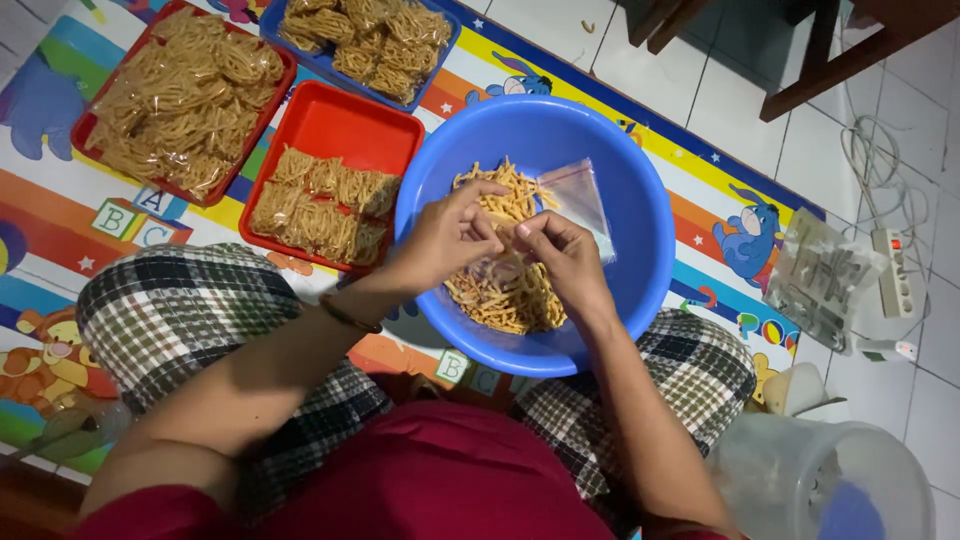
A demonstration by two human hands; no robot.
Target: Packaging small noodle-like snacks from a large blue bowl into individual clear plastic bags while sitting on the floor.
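Observation:
My left hand (445, 235) and my right hand (560, 250) meet over a round blue basin (640, 215). Together they pinch a small clear plastic bag (580, 195) that lies partly against the basin's inner wall. Thin yellow fried snack sticks (505, 290) lie heaped in the basin beneath my fingers, and some show inside the bag. A thin bangle sits on my left wrist. I sit cross-legged in checked trousers and a dark red top.
A red tray (340, 125) left of the basin holds packed snack bags. Another red tray (180, 95) and a blue tray (365, 40) behind hold more. A stack of clear bags (825, 275), a power strip (895, 270) and a clear plastic container (820, 480) lie at the right, on and beside the colourful mat.

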